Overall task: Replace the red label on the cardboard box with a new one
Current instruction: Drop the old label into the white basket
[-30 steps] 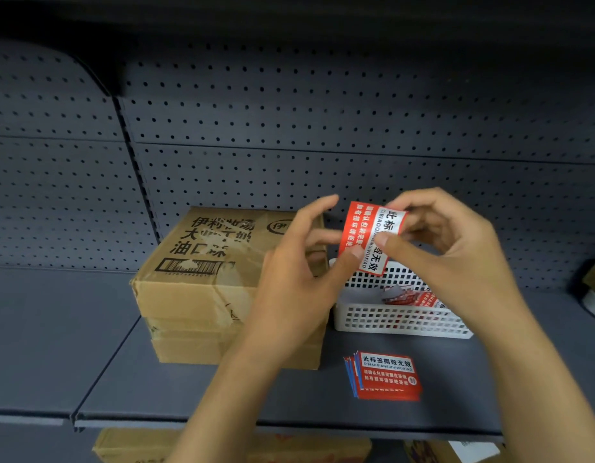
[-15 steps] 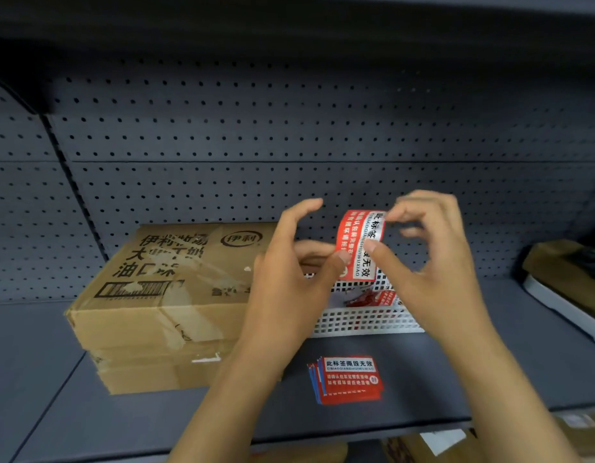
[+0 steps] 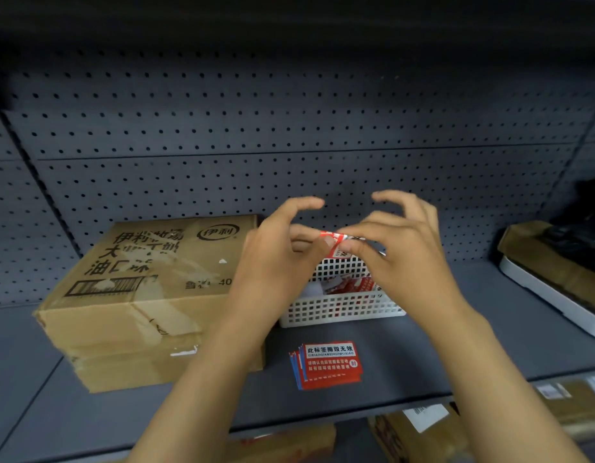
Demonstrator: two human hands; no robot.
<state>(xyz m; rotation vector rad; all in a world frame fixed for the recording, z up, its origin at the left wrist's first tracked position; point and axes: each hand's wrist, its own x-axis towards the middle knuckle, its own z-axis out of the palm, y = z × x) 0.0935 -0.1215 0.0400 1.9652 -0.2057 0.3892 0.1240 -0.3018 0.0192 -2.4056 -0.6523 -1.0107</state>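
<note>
A worn cardboard box (image 3: 149, 295) with black print lies on the grey shelf at the left. My left hand (image 3: 276, 262) and my right hand (image 3: 403, 259) meet above the white basket (image 3: 342, 309), both pinching one red label (image 3: 336, 243) between thumb and fingertips. The label is tilted nearly edge-on and mostly hidden by my fingers. The other fingers of both hands are spread and raised. A small stack of red labels (image 3: 327, 364) lies flat on the shelf in front of the basket.
The basket holds crumpled red and white label scraps (image 3: 353, 285). A grey pegboard wall (image 3: 289, 128) backs the shelf. A white tray with a brown item (image 3: 553, 275) sits at the right. More cardboard boxes (image 3: 289, 442) show on the shelf below.
The label has turned from facing me to nearly edge-on between my fingertips. My view has shifted right, so the box appears further left.
</note>
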